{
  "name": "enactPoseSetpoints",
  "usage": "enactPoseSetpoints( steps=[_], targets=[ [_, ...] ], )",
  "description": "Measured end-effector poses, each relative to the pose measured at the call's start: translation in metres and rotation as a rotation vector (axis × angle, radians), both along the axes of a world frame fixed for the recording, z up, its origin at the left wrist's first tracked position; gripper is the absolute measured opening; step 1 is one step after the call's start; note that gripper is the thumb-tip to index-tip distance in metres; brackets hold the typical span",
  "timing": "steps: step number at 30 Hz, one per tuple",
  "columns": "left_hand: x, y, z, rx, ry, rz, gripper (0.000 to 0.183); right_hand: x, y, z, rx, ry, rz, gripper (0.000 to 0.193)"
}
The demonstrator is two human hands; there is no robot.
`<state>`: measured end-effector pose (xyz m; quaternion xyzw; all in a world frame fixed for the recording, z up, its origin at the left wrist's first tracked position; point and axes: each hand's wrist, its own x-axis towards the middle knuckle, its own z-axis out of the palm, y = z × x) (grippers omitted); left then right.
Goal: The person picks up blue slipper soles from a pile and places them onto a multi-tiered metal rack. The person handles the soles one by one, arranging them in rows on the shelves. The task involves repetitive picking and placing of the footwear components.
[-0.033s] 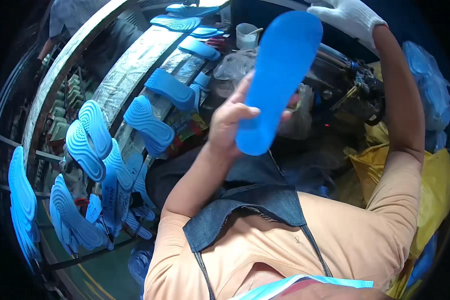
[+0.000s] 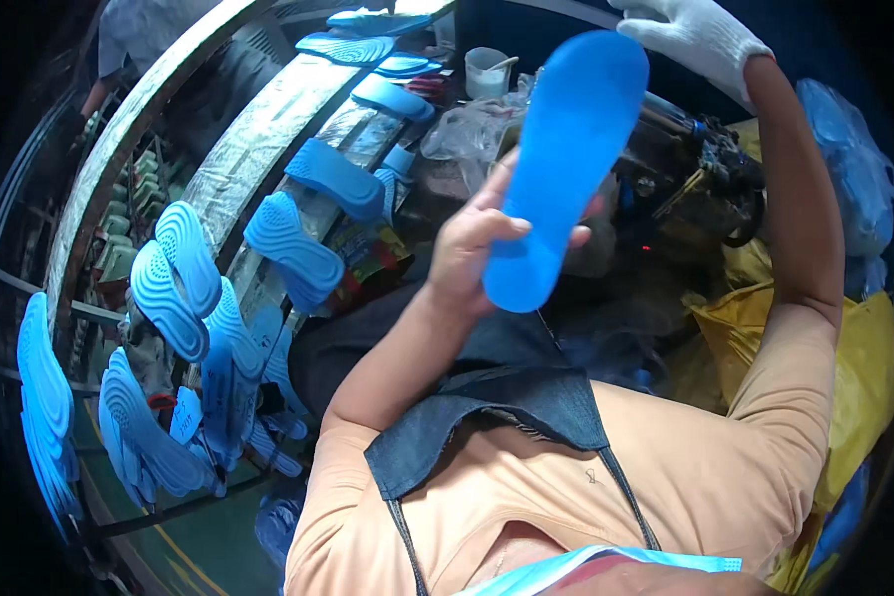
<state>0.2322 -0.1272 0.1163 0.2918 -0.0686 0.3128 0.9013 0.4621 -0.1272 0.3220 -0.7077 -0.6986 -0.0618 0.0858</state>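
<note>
Blue insole (image 2: 571, 169) in left fingers (image 2: 509, 227), gloved right hand (image 2: 700, 42) near its top

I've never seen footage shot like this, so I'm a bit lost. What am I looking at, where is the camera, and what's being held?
There is no machine doing the handling here, just a person's own two hands. The camera is a wide fisheye worn on the person's head, looking down, which is why straight edges seem to bend.

The bare left hand grips a blue insole near its narrower end. The right hand, in a white glove, is raised by the wider end; whether it touches is hard to tell.

To the left, ridged blue insoles lie across silvery rails. Beyond the held insole stands a white cup with a stick in it.
</note>
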Motion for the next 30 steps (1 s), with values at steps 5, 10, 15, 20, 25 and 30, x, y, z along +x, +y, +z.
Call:
enactPoseSetpoints(
  steps=[5, 10, 15, 20, 25, 30],
  targets=[
    [0.036, -0.025, -0.026, -0.165, 0.036, -0.119, 0.079, 0.044, -0.012, -0.013, -0.002, -0.128, 0.010, 0.042],
    [0.043, -0.028, -0.012, -0.157, 0.094, -0.066, 0.071, 0.053, -0.009, -0.018, -0.050, -0.162, -0.007, 0.041],
    [0.059, -0.003, -0.033, -0.087, 0.289, -0.063, 0.055, 0.085, 0.025, -0.056, 0.035, -0.073, 0.156, 0.025],
    [0.041, 0.012, -0.051, 0.229, 0.751, 0.236, 0.046, 0.117, 0.071, -0.079, -0.228, 0.195, 0.123, 0.019],
    [-0.056, 0.080, -0.110, 0.995, 1.139, 1.105, 0.039, 0.120, 0.110, -0.092, -0.652, 0.510, 0.171, 0.038],
    [-0.139, 0.118, -0.117, 0.975, 2.026, 1.461, 0.055, 0.100, 0.074, -0.075, -0.677, 0.427, -0.105, 0.045]
  ],
)
